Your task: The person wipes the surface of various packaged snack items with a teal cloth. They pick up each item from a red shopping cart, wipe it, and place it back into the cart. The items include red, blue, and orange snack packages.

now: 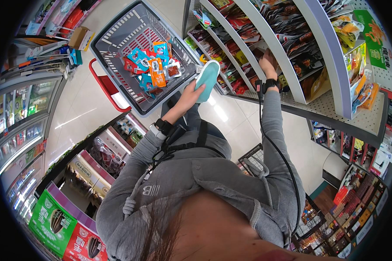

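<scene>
My left hand [186, 98] grips a teal oval pad with a white rim [208, 81], held beside the near right corner of a grey plastic shopping basket [116, 36]. Blue, orange and red snack packets [157, 72] lie in a loose heap inside the basket, a clear-fronted packet [173, 70] among them. My right hand [268, 63] reaches between two white dividers of a snack shelf [313, 94]. Its fingers are partly hidden among the dark packets, and whether they hold one cannot be made out.
Packed rows of snack pouches [290, 29] fill the shelf. The basket's red handle [99, 86] juts out at its left. Behind on the left stands another display rack [109, 143]; glass-fronted coolers [26, 107] line the far left. A black cable [282, 156] runs along my right arm.
</scene>
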